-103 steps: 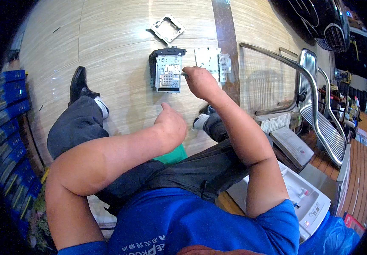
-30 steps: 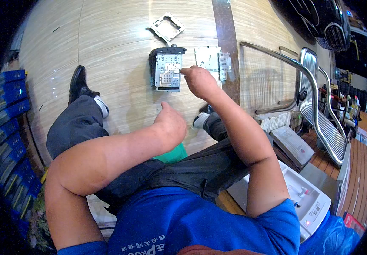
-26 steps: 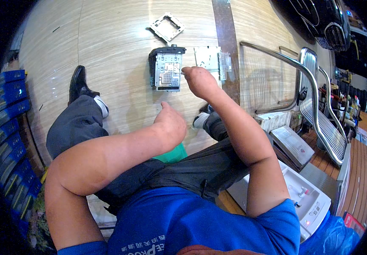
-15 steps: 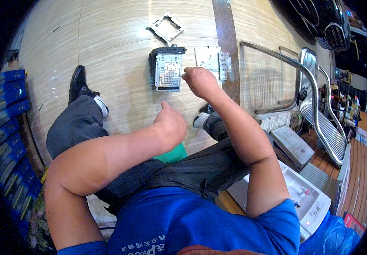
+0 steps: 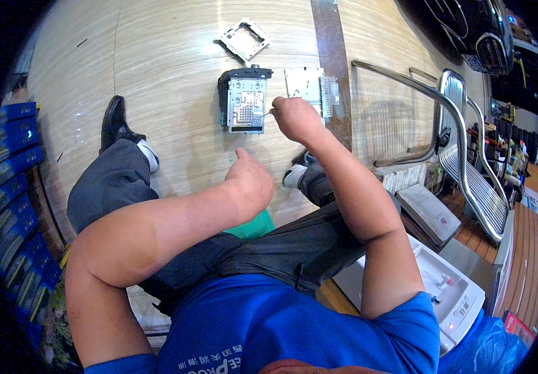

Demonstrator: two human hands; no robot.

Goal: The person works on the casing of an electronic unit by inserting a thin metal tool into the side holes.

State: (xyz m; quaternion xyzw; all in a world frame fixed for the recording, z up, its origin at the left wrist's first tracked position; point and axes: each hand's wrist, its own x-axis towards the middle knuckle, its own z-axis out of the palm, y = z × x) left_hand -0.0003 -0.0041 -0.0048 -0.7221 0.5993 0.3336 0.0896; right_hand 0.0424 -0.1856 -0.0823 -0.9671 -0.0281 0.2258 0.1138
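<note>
A boxy metal electronic unit [image 5: 247, 106] with a black front edge lies on the floor. My right hand [image 5: 296, 118] is at its right side, fingers pinched on a small thin tool [image 5: 267, 113] whose tip points at the unit's face. Below the unit, my left hand [image 5: 250, 186] hangs apart from it, thumb pointing up; its other fingers are hidden from view. Above the unit lies a square metal frame [image 5: 244, 41]. To the right, partly behind my right hand, is a flat metal plate [image 5: 305, 85] beside a ribbed metal piece [image 5: 329, 97].
A green object [image 5: 253, 227] shows under my left forearm. On the right stand a metal bench [image 5: 462, 143], a cardboard box [image 5: 428, 213] and a white appliance [image 5: 446, 293]. Blue bins [image 5: 16, 187] line the left side. My black shoe [image 5: 116, 124] rests on the floor.
My right hand has shifted slightly, and the thin tool now shows angled toward a lower spot on the unit's right edge. My left hand has stayed in place.
</note>
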